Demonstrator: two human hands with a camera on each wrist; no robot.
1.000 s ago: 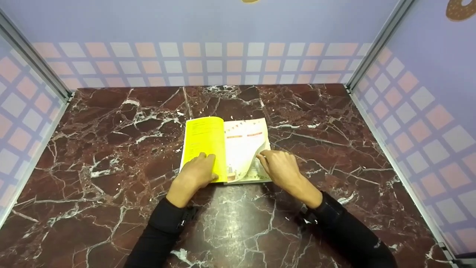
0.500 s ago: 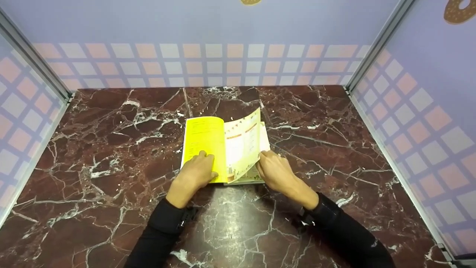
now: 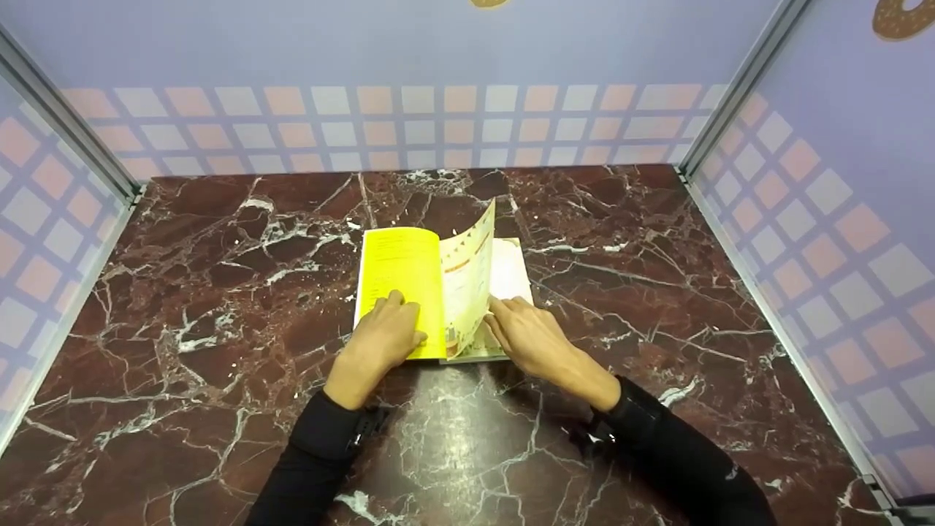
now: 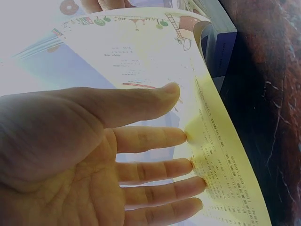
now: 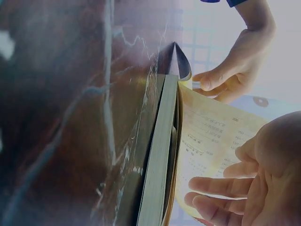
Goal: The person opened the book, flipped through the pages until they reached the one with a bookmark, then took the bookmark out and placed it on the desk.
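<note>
- A right hand [image 3: 529, 336], fingers loosely bent and ungripped, sets its fingertips against the free edge of a lifted leaf [image 3: 467, 281].
- The left hand [image 3: 383, 332], fingers extended and spread, with nothing in its grasp, rests on the yellow page [image 3: 402, 267] opposite.
- The leaf, only curled up at its lower corner a second ago, now rises steeply from the spine, its top corner above the book; the turn appears about half made, the far side of the leaf yet to be laid down.
- The open book [image 3: 513, 267] lies between the hands, its right-hand page showing from under the leaf.
- Beneath it, a dark red tabletop [image 3: 219, 329], veined in white, catches a glare near the person.
- Beyond, lilac walls [image 3: 365, 44] with pink-and-white checks and a printed doughnut [image 3: 902, 20] meet at metal posts [image 3: 743, 88].
</note>
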